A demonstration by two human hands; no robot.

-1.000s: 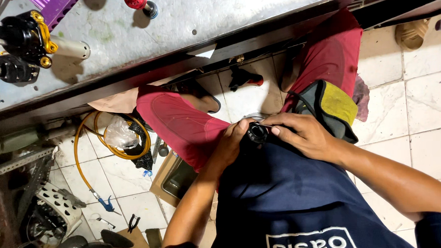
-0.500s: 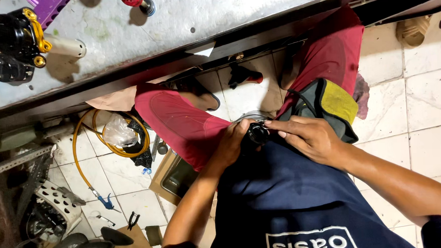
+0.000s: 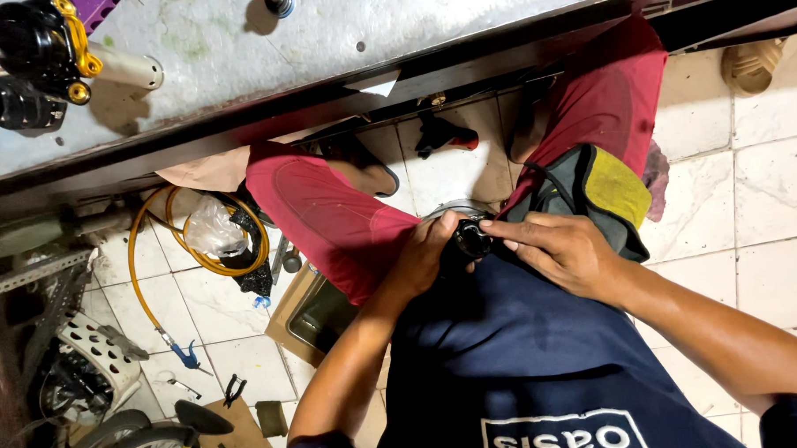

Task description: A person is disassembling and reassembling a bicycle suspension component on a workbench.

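I look down at my lap, red shorts and a dark blue shirt. My left hand [image 3: 424, 254] and my right hand [image 3: 565, 249] meet over a small round black part [image 3: 471, 240] held against my belly. Both hands' fingers close around it, the right index finger reaching across its top. A thin silvery ring [image 3: 455, 209] shows just beyond the part. A black and yellow pouch [image 3: 605, 190] lies on my right thigh, beside my right hand.
A grey metal workbench [image 3: 339, 41] spans the top, carrying a black and gold bicycle suspension fork [image 3: 35, 56]. On the tiled floor at left lie a coiled yellow hose [image 3: 174, 249], pliers [image 3: 232, 389], a bicycle wheel [image 3: 114, 437] and a cardboard box [image 3: 309, 311].
My hands stay together on the black part with only slight finger shifts. The view has drifted a little.
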